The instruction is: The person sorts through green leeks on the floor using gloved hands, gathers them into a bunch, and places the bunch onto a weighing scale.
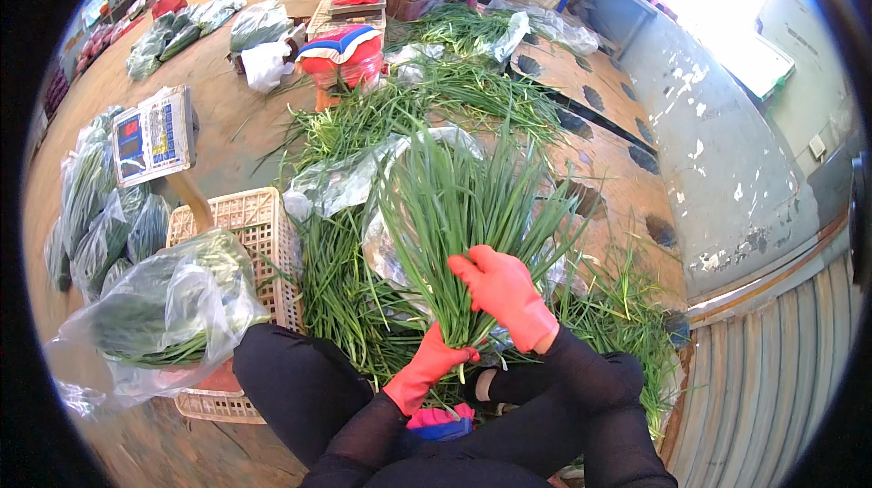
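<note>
My left hand (436, 365), in a red rubber glove, grips the lower end of a bunch of long green leafy stalks, like garlic chives (470, 215). The leaves fan out upward, away from me. Higher on the bunch, my right hand (501, 294), gloved alike, lies against the leaves with its fingers partly bent; whether it grips any is unclear. Loose stalks (340, 283) lie in a heap under and around the bunch, with clear plastic sheeting (340, 181) among them.
At left, a clear plastic bag of greens (170, 304) rests by a scale display (153, 137) and a plastic crate (276, 242). Filled bags (102, 215) stand beyond. A red padded stool (344, 58) is ahead, wooden boards (613, 168) and a metal wall (722, 168) at right. Another person sits far ahead.
</note>
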Action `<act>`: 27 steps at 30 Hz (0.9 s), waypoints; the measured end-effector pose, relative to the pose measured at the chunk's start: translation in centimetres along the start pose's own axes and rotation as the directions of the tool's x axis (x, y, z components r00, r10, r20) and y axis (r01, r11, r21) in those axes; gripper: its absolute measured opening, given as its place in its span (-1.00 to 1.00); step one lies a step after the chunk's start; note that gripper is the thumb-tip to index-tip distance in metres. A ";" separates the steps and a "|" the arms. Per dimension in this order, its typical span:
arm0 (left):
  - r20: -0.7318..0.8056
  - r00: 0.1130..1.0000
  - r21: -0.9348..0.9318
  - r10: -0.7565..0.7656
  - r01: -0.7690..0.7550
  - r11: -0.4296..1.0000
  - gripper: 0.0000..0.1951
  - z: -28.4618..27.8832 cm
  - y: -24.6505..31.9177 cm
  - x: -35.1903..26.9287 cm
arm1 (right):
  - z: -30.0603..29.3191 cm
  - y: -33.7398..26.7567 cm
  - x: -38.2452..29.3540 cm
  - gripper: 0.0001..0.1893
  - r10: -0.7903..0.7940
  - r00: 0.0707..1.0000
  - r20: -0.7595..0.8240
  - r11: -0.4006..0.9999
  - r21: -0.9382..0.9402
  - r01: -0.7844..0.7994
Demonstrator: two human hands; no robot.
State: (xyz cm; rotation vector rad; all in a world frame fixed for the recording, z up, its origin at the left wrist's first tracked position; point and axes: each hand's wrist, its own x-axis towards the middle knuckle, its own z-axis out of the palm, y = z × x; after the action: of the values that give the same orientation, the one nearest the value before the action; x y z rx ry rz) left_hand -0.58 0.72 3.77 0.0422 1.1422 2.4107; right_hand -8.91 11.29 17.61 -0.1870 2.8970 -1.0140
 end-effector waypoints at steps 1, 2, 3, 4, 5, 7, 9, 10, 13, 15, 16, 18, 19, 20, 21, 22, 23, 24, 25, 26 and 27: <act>-0.003 1.000 -0.011 0.000 0.000 1.000 -0.41 0.0 -0.1 0.1 | 0.2 0.9 -0.4 -0.65 -0.005 0.998 -0.059 0.998 0.057 0.008; -0.004 1.000 -0.021 -0.001 0.001 1.000 -0.41 -0.1 -0.3 0.3 | 0.3 1.8 -0.7 -0.67 -0.113 0.980 -0.163 0.993 -0.063 0.104; -0.008 1.000 -0.029 -0.004 0.003 1.000 -0.40 -0.2 -0.5 0.4 | -0.2 2.2 -1.4 -0.67 -0.262 0.949 -0.178 0.946 -0.243 0.215; -0.013 1.000 -0.018 -0.018 0.018 1.000 -0.41 -0.6 -0.7 0.4 | -1.0 2.5 -2.0 -0.67 -0.409 0.898 -0.165 0.855 -0.413 0.314; -0.020 0.999 -0.006 -0.033 0.033 0.999 -0.41 -1.1 -0.8 0.3 | -1.8 3.0 -2.5 -0.66 -0.544 0.830 -0.125 0.725 -0.567 0.390; 0.003 0.999 0.031 -0.033 0.033 0.999 -0.43 -1.1 -0.8 0.4 | -4.4 5.2 -3.5 -0.68 -0.476 0.880 0.007 0.745 -0.528 0.407; 0.049 0.999 0.086 -0.008 0.004 0.996 -0.46 -0.8 -0.5 0.6 | -7.5 2.5 -4.3 -0.77 0.284 0.926 0.246 0.959 -0.055 -0.280; 0.033 0.999 0.102 -0.008 0.005 0.995 -0.49 -1.4 -1.2 0.3 | -7.9 4.6 -4.2 -0.82 0.272 0.921 0.280 0.959 0.004 -0.285; 0.010 1.000 0.163 -0.022 0.020 0.987 -0.50 -1.0 -1.8 0.3 | -14.6 8.8 -3.9 -0.77 0.382 0.924 -0.011 0.902 -0.212 -0.376; 0.041 0.999 0.090 0.017 -0.021 0.996 -0.53 -0.3 -1.8 0.5 | -19.5 11.6 -5.1 -0.75 0.377 0.923 -0.079 0.361 -0.905 -0.225; 0.044 0.999 0.106 0.018 -0.022 0.994 -0.53 -0.1 -1.5 0.2 | -20.6 11.2 -5.6 -0.74 0.417 0.902 -0.115 0.218 -0.950 -0.222; 0.064 0.995 0.162 0.072 -0.081 0.983 -0.54 -0.3 -2.0 0.6 | -20.4 11.1 -4.3 -0.75 -0.116 0.943 -0.312 0.399 -0.884 -0.243; 0.057 0.997 0.157 0.044 -0.052 0.986 -0.54 -0.1 -2.0 0.6 | -19.2 10.1 -3.8 -0.75 -0.348 0.840 -0.415 0.487 -0.846 -0.216; 0.042 0.999 0.159 0.019 -0.025 0.987 -0.54 -0.2 -1.5 0.6 | -17.3 7.4 -3.0 -0.68 -0.424 0.806 -0.414 0.656 -0.754 -0.042; 0.027 1.000 0.161 -0.007 0.002 0.987 -0.54 -0.4 -1.3 0.5 | -15.1 4.2 -2.4 -0.60 -0.491 0.757 -0.432 0.771 -0.620 0.147; 0.001 0.999 0.185 -0.037 0.036 0.982 -0.56 -0.9 -1.3 0.3 | -12.9 0.5 -2.3 -0.59 -0.173 0.898 -0.404 0.974 -0.203 0.097; -0.005 1.000 0.151 -0.020 0.021 0.988 -0.57 -0.6 -1.1 0.3 | -11.5 -2.5 -2.1 -0.58 0.109 0.967 -0.231 0.973 0.226 -0.056; -0.004 1.000 0.119 -0.002 0.003 0.993 -0.59 0.2 -0.7 0.4 | -10.8 -3.7 -1.3 -0.59 0.136 0.972 -0.194 0.975 0.198 -0.097; -0.021 1.000 0.094 0.017 -0.015 0.995 -0.60 0.4 -0.4 0.3 | -10.2 -4.3 -0.2 -0.61 0.159 0.977 -0.144 0.974 0.182 -0.132; -0.006 1.000 0.082 0.015 -0.015 0.997 -0.61 -0.2 -1.1 0.4 | -9.8 -4.3 1.1 -0.64 0.225 0.973 -0.055 0.956 0.205 -0.210; 0.005 1.000 0.099 0.017 -0.017 0.995 -0.61 -0.1 -0.9 0.4 | -9.4 -4.0 2.6 -0.67 0.288 0.957 0.033 0.933 0.217 -0.288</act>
State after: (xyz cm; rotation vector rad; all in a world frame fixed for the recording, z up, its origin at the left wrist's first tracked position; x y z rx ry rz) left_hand -0.59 1.33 2.93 0.0892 1.2639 2.3659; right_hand -12.05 13.60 27.39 0.2428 2.6738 -1.2594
